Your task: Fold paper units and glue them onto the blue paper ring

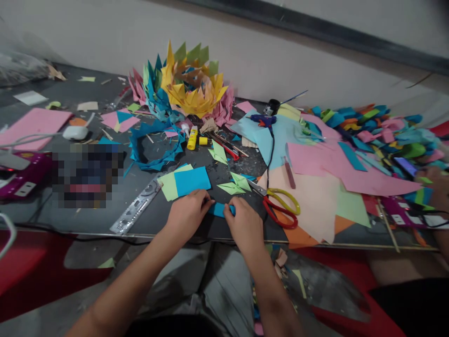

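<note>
Between my two hands lies a narrow strip of blue paper [218, 210], flat on the dark table near its front edge. The fingers of my left hand [189, 210] are pinched on its left end. My right hand [244, 220] closes on the right end with thumb and curled fingers. Just beyond my left hand rests a blue paper rectangle [192, 181], over pale green paper [169, 187]. Folded green paper pieces [234, 185] sit beyond my right hand. Scissors with red and yellow handles [282, 206] lie to its right, blades pointing toward the green pieces.
A clear ruler [137, 206] lies at left. Behind are a blue paper ring [156, 146], a yellow glue stick [192, 138] and stacked folded-paper rings [192, 93]. A glue gun [263, 120] rests on coloured sheets [312, 201]. Another person's hand [437, 185] is at far right.
</note>
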The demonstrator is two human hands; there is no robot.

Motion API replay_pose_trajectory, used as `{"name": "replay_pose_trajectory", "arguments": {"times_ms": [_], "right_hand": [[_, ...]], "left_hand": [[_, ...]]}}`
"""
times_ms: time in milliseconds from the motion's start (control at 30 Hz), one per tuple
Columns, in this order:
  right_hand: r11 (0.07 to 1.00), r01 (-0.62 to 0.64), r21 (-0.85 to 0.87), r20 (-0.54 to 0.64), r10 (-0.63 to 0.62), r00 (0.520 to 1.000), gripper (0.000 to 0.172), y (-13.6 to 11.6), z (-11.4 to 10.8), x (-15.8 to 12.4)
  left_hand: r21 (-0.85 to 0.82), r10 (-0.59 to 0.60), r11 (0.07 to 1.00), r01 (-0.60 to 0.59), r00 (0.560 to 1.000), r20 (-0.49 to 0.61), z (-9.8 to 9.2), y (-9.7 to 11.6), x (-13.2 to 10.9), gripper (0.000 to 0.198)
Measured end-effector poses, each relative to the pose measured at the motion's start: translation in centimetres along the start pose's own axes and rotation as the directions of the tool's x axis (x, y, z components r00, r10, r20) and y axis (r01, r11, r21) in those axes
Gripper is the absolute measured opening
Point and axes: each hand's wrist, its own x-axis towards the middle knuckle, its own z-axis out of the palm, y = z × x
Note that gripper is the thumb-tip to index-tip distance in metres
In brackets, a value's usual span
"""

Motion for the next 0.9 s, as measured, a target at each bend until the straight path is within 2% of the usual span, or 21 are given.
{"name": "replay_pose_trajectory", "arguments": {"times_ms": [133, 267, 367, 467, 567, 633, 767, 900], "right_hand": [[1.0, -0.019, 0.003, 0.027, 0.019, 0.999, 0.013, -0.3, -0.3, 0.1], [0.998, -0.061, -0.001, 0.045, 0.061, 0.997, 0.023, 0.5, -0.5, 0.0], [0.995, -0.096, 0.02, 0.035, 0.095, 0.995, 0.032, 1.5, -0.5, -0.2], [0.995, -0.082, 0.059, -0.066, 0.086, 0.994, 0.026, 1.5, -0.5, -0.5], [0.996, 0.048, 0.074, -0.226, -0.03, 0.974, 0.017, 0.0, -0.3, -1.3], [0.984, 0.171, 0.046, -0.257, -0.154, 0.954, 0.02, -1.3, 0.2, -2.0], [0.948, 0.304, -0.097, -0.169, -0.316, 0.934, 0.026, -2.4, 1.4, -2.7], [0.924, 0.355, -0.142, -0.099, -0.37, 0.924, 0.026, -0.7, 1.4, -3.0]], "left_hand": [[0.042, 0.083, 0.996, -0.082, 0.996, -0.032, -0.2, -0.4, 0.1, 0.016], [0.109, 0.266, 0.955, -0.275, 0.96, 0.09, -1.3, -1.7, 0.5, 0.017], [0.106, 0.348, 0.923, -0.369, 0.922, 0.172, -2.3, -2.6, 1.0, 0.022], [0.105, 0.377, 0.907, -0.407, 0.898, 0.226, -2.8, -3.0, 1.5, 0.026], [0.127, 0.384, 0.897, -0.423, 0.89, 0.247, -2.9, -3.1, 1.7, 0.027], [0.135, 0.389, 0.892, -0.431, 0.885, 0.255, -2.9, -3.1, 1.6, 0.026], [0.138, 0.374, 0.899, -0.417, 0.891, 0.256, -2.9, -3.1, 1.4, 0.025], [0.105, 0.382, 0.904, -0.415, 0.893, 0.238, -2.7, -3.3, 1.4, 0.027]]}}
